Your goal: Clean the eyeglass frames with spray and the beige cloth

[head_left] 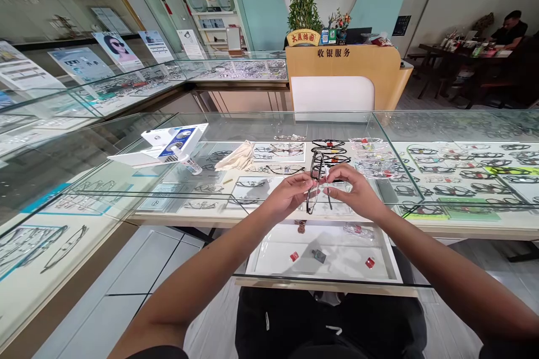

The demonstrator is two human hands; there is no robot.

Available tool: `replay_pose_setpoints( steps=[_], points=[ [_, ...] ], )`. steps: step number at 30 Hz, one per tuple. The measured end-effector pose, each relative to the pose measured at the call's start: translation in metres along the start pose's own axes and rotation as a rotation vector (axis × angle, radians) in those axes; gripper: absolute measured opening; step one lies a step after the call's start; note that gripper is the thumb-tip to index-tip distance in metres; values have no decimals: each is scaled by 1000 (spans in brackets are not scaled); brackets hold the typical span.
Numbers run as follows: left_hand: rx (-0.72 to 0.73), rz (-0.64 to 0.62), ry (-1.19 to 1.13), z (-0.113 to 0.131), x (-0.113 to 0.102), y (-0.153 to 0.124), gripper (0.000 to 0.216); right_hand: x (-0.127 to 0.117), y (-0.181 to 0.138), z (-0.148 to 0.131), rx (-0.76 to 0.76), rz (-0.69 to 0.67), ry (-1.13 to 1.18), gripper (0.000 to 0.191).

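Observation:
A pair of dark-rimmed eyeglasses (316,164) is held upright above the glass counter. My left hand (290,189) pinches the frame near its middle. On the other side, my right hand (350,186) has its fingers closed on the glasses near a temple arm, which points downward. Just beyond my hands, several dark eyeglasses (332,150) lie in a column, with clear-wrapped glasses (369,157) to their right. Below my wrists an open white drawer (269,261) holds small red pieces (370,262), a grey block (319,256) and a clear-wrapped item (357,230).
A beige cloth (236,157), a spray bottle (187,161) and an opened white-and-blue box (177,143) are on the counter at left. Glass display cases (467,174) full of eyeglasses extend on both sides. A wooden cashier desk (387,67) stands ahead; a person (511,31) sits far right.

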State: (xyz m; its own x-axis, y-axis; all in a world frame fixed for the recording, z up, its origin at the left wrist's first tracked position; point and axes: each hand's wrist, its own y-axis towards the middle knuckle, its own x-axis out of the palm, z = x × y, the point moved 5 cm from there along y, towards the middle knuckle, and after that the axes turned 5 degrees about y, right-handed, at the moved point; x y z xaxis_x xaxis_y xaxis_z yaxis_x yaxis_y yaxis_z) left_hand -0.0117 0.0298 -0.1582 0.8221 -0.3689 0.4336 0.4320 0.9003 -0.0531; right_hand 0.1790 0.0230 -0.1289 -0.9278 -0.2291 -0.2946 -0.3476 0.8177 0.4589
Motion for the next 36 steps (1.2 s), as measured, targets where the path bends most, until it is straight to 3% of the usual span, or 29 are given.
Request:
replay_pose_setpoints(
  steps=[5, 9, 13, 18, 24, 29, 36],
  points=[
    [4, -38, 40, -2, 4, -2, 25, 1, -2, 0, 25, 39, -53, 37],
    [1, -50, 35, 1, 4, -2, 26, -3, 0, -1, 171, 23, 157, 49],
    [8, -51, 86, 6, 1, -2, 30, -13, 1, 1, 266, -88, 323, 56],
    [25, -109, 146, 10, 4, -4, 31, -26, 0, 14, 415, -69, 475, 79],
    [60, -71, 247, 6, 5, -2, 35, -10, -4, 0, 388, -40, 324, 54],
    [99, -34, 362, 1, 7, -2, 34, 4, -9, 1, 407, 95, 282, 53],
    [132, -34, 349, 1, 7, -3, 28, 2, -7, 5, 423, 188, 360, 53]
  ],
)
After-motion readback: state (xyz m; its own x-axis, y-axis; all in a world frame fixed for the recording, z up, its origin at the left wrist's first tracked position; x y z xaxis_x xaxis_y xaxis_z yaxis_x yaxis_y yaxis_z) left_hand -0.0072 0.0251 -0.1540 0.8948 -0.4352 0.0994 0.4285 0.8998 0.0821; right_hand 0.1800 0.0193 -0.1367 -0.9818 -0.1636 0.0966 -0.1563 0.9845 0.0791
